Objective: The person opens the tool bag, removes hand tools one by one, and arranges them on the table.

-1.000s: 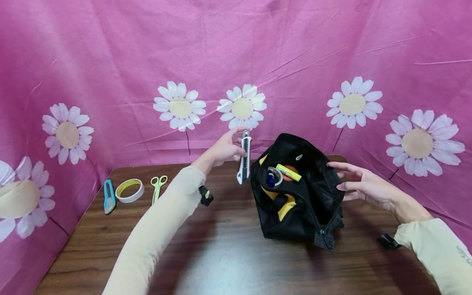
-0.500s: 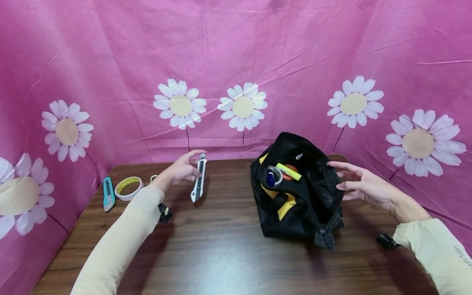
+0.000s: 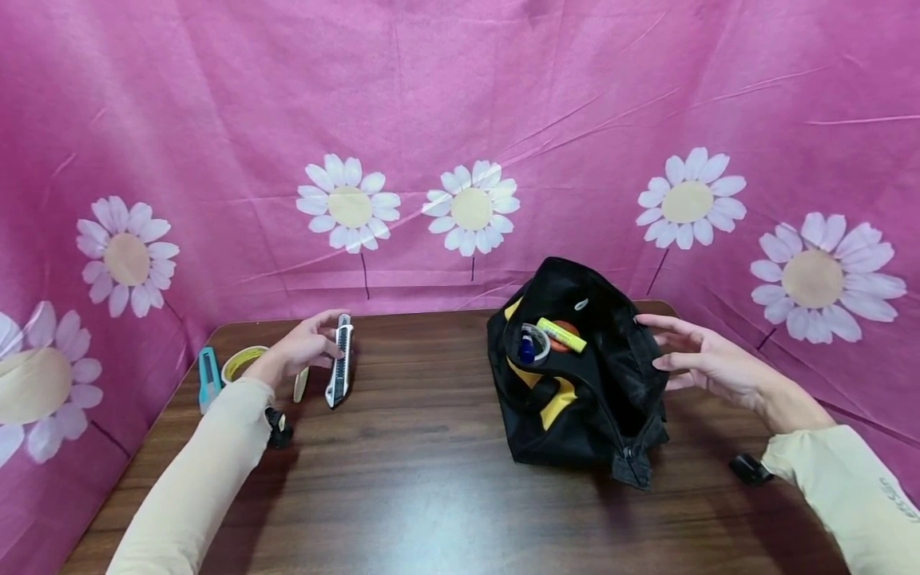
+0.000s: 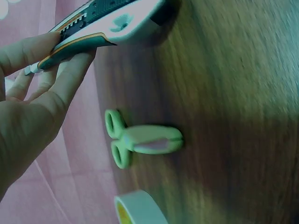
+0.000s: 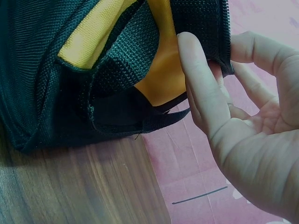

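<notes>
In the head view my left hand (image 3: 305, 345) holds a white and black utility knife (image 3: 340, 363) over the left part of the table. The left wrist view shows the knife pinched between thumb and fingers, close above green scissors (image 4: 152, 139). My right hand (image 3: 719, 367) pinches the zippered edge of a black and yellow bag (image 3: 532, 443), its mouth held wide. Inside the bag lie a yellow stick (image 3: 561, 335), a small blue item (image 3: 527, 349) and a whitish ring. In the head view, the left hand partly hides the scissors.
Left of the left hand, a roll of tape (image 3: 237, 363) and a teal utility knife (image 3: 208, 379) lie near the left edge of the wooden table (image 3: 431, 479). A pink flowered cloth (image 3: 402, 104) hangs behind the table.
My left hand has carried the white utility knife leftward, from beside the bag to near the scissors, and lower in the view. The right hand and the bag have stayed in place.
</notes>
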Tool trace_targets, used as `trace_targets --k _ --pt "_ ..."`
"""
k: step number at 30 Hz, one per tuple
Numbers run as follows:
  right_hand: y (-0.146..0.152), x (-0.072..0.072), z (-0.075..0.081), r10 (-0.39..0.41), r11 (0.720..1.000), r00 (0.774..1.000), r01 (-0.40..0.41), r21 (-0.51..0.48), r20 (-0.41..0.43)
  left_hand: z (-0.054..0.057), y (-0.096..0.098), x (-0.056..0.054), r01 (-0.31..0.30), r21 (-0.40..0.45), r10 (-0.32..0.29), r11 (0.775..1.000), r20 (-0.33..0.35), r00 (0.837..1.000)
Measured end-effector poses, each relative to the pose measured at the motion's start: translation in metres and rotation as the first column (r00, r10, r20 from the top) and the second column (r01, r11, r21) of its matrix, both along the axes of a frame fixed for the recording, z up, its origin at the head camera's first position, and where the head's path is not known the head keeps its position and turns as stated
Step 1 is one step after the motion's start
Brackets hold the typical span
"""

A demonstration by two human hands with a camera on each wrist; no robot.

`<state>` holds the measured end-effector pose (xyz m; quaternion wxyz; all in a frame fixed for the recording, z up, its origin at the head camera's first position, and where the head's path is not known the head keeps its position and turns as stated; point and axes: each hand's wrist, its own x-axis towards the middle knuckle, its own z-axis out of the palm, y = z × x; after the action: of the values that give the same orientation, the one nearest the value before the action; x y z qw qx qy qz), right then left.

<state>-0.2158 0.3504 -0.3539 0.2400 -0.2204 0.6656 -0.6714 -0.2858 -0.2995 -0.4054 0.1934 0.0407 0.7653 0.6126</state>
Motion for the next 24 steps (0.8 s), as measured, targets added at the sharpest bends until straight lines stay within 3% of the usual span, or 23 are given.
trace_targets --k 9,18,24 --pt "-0.002 0.000 0.001 0.023 0.998 1.000 -0.022 -0.054 0.014 -0.007 -0.019 -0.002 -0.053 -0.039 0.052 0.998 -0.013 0.999" --pt "-0.001 0.000 0.000 0.011 1.000 1.000 -0.011 -0.027 0.005 -0.016 -0.025 0.000 -0.042 -0.045 0.045 0.998 0.082 0.996" --pt "-0.002 0.000 0.000 0.017 0.999 1.000 -0.017 -0.045 0.012 -0.018 -0.025 0.000 0.000 -0.125 0.013 0.992 0.100 0.995"
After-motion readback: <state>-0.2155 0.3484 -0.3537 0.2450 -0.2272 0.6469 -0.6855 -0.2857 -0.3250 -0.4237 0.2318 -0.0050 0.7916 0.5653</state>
